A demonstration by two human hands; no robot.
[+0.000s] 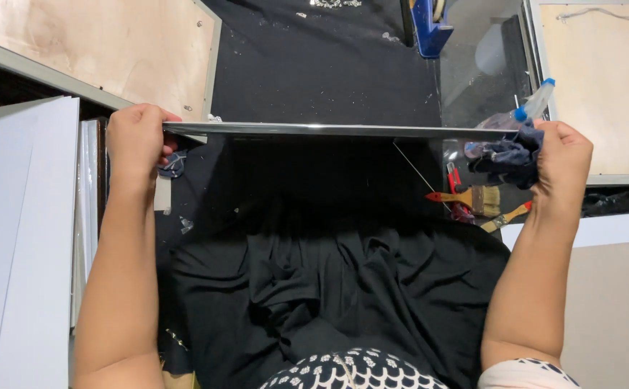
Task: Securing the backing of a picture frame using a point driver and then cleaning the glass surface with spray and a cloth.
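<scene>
A large glass pane (329, 130) is held upright in front of me, seen edge-on as a thin bright line across the middle. My left hand (136, 140) grips its left end. My right hand (561, 160) grips its right end together with a dark blue cloth (509, 160). Through the glass I see my own dark clothing (314, 281) below. A clear spray bottle with a blue nozzle (527, 109) lies just beyond my right hand.
Paintbrushes with red and yellow handles (473, 200) lie on the black-covered work surface (314, 65). White boards (19, 238) stand at the left. Plywood panels (113, 43) in frames lie at top left and top right (603, 79). A blue bin (430, 29) sits at the back.
</scene>
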